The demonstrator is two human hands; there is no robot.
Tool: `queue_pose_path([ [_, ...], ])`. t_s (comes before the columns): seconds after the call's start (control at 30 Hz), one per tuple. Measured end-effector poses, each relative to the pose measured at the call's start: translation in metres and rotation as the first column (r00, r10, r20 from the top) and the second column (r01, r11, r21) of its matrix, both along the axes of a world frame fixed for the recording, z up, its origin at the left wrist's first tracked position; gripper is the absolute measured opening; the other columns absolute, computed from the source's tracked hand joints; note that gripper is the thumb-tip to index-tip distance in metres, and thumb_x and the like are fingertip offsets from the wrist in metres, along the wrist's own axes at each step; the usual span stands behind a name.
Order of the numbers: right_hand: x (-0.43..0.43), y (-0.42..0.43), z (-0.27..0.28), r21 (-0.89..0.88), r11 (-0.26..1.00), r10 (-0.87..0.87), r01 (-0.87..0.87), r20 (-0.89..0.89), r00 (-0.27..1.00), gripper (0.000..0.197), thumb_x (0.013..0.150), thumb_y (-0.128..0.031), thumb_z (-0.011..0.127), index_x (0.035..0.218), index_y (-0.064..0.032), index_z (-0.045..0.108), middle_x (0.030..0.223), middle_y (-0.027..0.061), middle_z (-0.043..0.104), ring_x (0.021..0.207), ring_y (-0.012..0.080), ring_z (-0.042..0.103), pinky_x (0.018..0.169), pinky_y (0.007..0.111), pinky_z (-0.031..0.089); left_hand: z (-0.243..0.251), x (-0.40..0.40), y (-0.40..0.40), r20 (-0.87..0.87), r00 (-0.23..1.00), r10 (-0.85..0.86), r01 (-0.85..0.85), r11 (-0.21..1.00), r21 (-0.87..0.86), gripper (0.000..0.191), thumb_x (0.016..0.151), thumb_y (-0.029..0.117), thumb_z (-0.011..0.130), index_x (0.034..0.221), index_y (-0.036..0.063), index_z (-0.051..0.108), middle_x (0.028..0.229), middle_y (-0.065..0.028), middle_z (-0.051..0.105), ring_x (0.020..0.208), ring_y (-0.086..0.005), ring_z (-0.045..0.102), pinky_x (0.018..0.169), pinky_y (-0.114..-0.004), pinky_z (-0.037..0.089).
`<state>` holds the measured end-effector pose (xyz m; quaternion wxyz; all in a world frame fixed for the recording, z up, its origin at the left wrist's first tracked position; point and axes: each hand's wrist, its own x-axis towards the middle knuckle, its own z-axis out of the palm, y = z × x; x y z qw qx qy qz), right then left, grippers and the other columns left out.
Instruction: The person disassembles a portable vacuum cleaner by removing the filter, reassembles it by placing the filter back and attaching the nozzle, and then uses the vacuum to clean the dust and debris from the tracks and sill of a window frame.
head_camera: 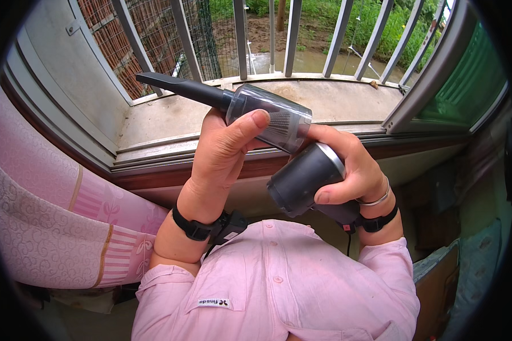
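My left hand (232, 136) grips the clear dust cup (273, 117) of a handheld vacuum cleaner, thumb on top. A pleated filter shows through the cup's wall. From the cup's far end a black crevice nozzle (183, 87) points to the upper left. My right hand (345, 166) is wrapped around the black motor body (305, 181) with a silver rim, which lies below and to the right of the cup at a different angle. Cup and body look apart, though fingers hide part of the space between them.
Beyond my hands lie a window sill (345, 102) and metal bars (292, 38). A pink curtain (98, 200) hangs at the left. A green-tinted sliding pane (465, 85) stands at the right, with a board (437, 273) below it.
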<state>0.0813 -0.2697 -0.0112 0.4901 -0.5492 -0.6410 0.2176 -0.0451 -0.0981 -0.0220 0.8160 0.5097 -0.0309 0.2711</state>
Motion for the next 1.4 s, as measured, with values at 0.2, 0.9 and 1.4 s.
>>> queue_pose_path([
  [0.2, -0.004, 0.002, 0.000, -0.160, 0.986, 0.005, -0.046, -0.250, 0.968, 0.076, 0.061, -0.025, 0.076, 0.123, 0.0051, 0.046, 0.099, 0.0119, 0.058, 0.085, 0.0165, 0.057, 0.078, 0.027, 0.045, 0.001, -0.001, 0.004, -0.012, 0.998, -0.057, 0.057, 0.998, -0.026, 0.032, 0.079, 0.015, 0.069, 0.100, -0.0021, 0.053, 0.091, -0.0079, 0.061, 0.083, -0.0156, 0.062, 0.075, -0.029, 0.053],
  [0.9, -0.015, 0.013, -0.040, 0.128, 0.990, 0.101, -0.055, -0.383, 0.918, 0.083, 0.065, -0.016, 0.077, 0.134, 0.0040, 0.036, 0.109, 0.0105, 0.058, 0.095, 0.0146, 0.056, 0.085, 0.027, 0.044, -0.001, 0.005, 0.000, 0.038, 0.998, 0.040, -0.039, 0.998, -0.039, 0.041, 0.083, 0.026, 0.066, 0.107, -0.0021, 0.048, 0.097, -0.0106, 0.061, 0.089, -0.0189, 0.063, 0.078, -0.031, 0.054],
  [1.4, -0.010, 0.015, -0.027, 0.064, 0.998, 0.004, 0.000, -0.061, 0.998, 0.082, 0.064, -0.018, 0.077, 0.133, 0.0018, 0.037, 0.105, 0.0111, 0.060, 0.092, 0.0166, 0.059, 0.083, 0.027, 0.046, -0.004, 0.003, 0.000, -0.022, 0.999, 0.030, -0.029, 0.999, 0.027, 0.039, 0.083, 0.025, 0.065, 0.106, -0.0030, 0.050, 0.097, -0.0115, 0.061, 0.087, -0.0189, 0.064, 0.077, -0.032, 0.056],
])
